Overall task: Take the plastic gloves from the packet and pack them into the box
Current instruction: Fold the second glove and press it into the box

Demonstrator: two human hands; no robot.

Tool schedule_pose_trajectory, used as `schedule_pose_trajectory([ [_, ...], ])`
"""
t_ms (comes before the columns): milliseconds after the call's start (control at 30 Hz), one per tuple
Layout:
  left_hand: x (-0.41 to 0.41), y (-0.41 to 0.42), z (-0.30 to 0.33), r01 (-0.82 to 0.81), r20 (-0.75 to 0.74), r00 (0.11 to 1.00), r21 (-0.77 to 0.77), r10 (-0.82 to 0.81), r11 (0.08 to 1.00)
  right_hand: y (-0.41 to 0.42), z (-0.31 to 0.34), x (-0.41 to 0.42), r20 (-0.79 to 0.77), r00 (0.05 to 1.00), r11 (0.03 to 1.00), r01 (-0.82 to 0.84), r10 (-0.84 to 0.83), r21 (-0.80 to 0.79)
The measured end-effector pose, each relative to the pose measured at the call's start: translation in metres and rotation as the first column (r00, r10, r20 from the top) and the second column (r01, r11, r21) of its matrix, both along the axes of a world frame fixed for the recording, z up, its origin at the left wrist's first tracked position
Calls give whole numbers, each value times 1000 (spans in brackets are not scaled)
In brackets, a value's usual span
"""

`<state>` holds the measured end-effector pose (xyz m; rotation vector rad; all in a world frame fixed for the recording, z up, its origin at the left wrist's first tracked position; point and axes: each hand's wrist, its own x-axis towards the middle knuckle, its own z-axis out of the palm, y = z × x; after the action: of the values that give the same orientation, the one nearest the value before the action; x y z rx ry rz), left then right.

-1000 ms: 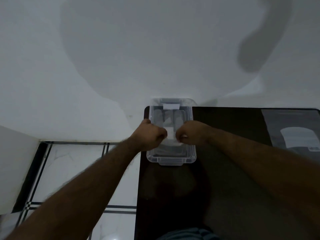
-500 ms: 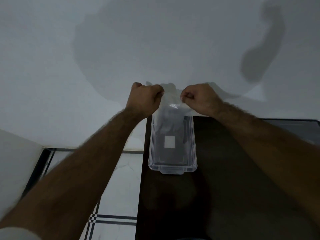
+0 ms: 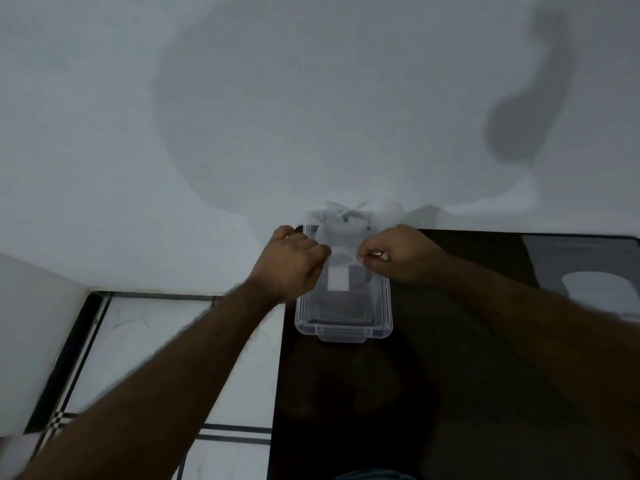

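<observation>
A clear plastic box [image 3: 343, 329] stands open at the far left corner of the dark table [image 3: 450, 393]. Over the box's far half I hold a thin see-through plastic glove [image 3: 341, 228]. Its fingers fan out past the box's far rim, against the wall. My left hand [image 3: 291, 266] pinches the glove's left edge and my right hand [image 3: 398, 252] pinches its right edge, both just above the box. A white label [image 3: 338, 278] shows through the box bottom. How much lies inside the box I cannot make out.
A clear packet [image 3: 595, 289] with a white patch lies on the table at the right edge. The white wall [image 3: 311, 98] rises directly behind the box. Left of the table is tiled floor [image 3: 156, 341] with dark lines.
A second ago both fists were low inside the box. They rose with the glove stretched against the wall, and have come back down to the box's far half.
</observation>
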<state>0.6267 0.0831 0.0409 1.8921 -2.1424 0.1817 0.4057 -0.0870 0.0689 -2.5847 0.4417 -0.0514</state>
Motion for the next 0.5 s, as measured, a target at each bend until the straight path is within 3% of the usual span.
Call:
schedule_pose_trajectory([
  [233, -6, 6, -34, -9, 98, 995, 154, -6, 988, 10, -44, 7, -220, 972, 987, -113, 86, -116],
  [500, -10, 5, -49, 42, 194, 974, 363, -120, 931, 21, -73, 16, -498, 842, 918, -344, 208, -199],
])
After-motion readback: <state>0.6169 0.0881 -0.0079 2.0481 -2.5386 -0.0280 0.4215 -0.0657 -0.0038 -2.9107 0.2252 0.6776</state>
